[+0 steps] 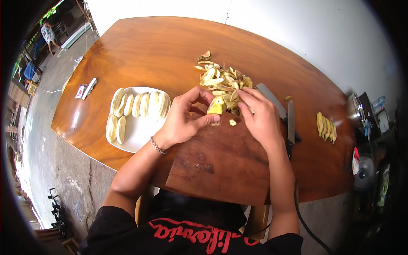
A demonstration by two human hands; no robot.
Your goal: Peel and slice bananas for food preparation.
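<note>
My left hand (188, 118) holds a partly peeled banana (217, 105), its cut end facing up and yellow-green skin still on it. My right hand (263, 111) is at the right edge of a heap of banana peels (223, 79); whether its fingertips pinch a peel is unclear. Under both hands lies a dark wooden cutting board (220, 162). A small cut-off banana tip (232, 122) rests near its far edge. Left of my left hand stands a white plate (140, 130) with several peeled bananas (140, 103), most of them in a row along its far side.
Right of the board lie a knife (291, 122) and a broad blade (271, 97), partly behind my hand. Several unpeeled bananas (326, 127) sit farther right on the wooden table (153, 54). Metal pots (355, 105) stand at the right rim. A person (47, 33) is far off, upper left.
</note>
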